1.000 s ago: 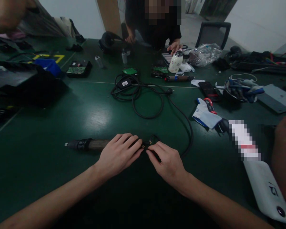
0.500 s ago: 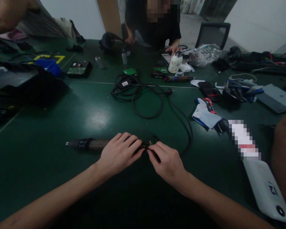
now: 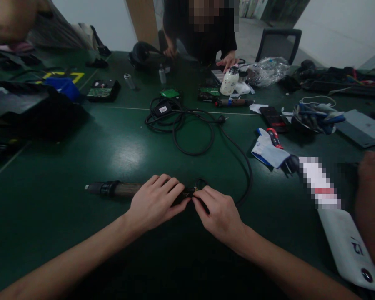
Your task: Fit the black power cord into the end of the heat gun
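A dark electric screwdriver (image 3: 125,189) lies flat on the green table (image 3: 81,241), its metal tip pointing left. My left hand (image 3: 158,200) is closed over its rear half and covers much of the body. At the tail, dark inner parts (image 3: 189,191) with small brassy bits show between my two hands. My right hand (image 3: 220,210) is pinched at this tail end, fingertips close to those of my left; the small piece between them is hidden. A thin black cord (image 3: 248,175) runs from behind my right hand up to a coil.
Beyond my hands lie a coiled cord with an adapter (image 3: 163,109), circuit boards (image 3: 170,93) and a second screwdriver (image 3: 234,102). To the right are a phone (image 3: 273,118), gloves (image 3: 268,150) and a white case (image 3: 351,250). A co-worker's hand (image 3: 228,61) rests across the table.
The screwdriver and my left hand have shifted very slightly left. My right hand keeps its pinch at the tail end with almost no movement.
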`<control>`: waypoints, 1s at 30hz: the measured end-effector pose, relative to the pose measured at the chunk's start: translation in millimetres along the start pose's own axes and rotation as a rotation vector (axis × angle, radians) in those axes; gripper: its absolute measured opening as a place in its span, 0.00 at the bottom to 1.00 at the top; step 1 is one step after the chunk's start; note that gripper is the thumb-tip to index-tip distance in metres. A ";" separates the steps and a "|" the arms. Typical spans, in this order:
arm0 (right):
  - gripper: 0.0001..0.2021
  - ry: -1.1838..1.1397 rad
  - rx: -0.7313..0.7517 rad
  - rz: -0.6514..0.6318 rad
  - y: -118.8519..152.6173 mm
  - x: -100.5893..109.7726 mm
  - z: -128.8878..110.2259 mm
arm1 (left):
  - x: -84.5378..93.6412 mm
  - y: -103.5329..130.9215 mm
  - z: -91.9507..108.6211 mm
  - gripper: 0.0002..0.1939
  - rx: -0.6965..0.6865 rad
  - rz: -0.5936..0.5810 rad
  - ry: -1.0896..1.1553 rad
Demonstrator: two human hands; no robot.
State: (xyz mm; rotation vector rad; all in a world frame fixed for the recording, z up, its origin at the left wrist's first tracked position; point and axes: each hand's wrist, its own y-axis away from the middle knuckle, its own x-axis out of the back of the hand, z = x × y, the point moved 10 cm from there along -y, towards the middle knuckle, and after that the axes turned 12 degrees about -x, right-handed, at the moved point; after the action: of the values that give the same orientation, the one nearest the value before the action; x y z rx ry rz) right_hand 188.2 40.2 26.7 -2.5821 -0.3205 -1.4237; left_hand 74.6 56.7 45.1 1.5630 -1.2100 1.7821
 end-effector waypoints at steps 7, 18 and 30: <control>0.10 0.009 -0.014 -0.018 -1.3 -3.9 1.0 | -0.3 12.9 12.2 0.15 -0.138 0.026 -0.080; 0.10 0.020 -0.005 -0.009 -2.7 -3.7 0.2 | -4.8 18.1 19.4 0.17 -0.226 -0.004 -0.078; 0.09 0.011 -0.007 -0.018 -0.6 -4.1 -0.4 | 2.7 6.4 12.3 0.09 -0.117 0.044 0.004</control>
State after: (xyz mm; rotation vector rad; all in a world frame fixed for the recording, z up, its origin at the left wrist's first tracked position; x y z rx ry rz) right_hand 185.5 40.3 23.4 -2.5822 -0.3391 -1.4470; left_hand 75.3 42.6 45.2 1.4764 -1.3317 1.7076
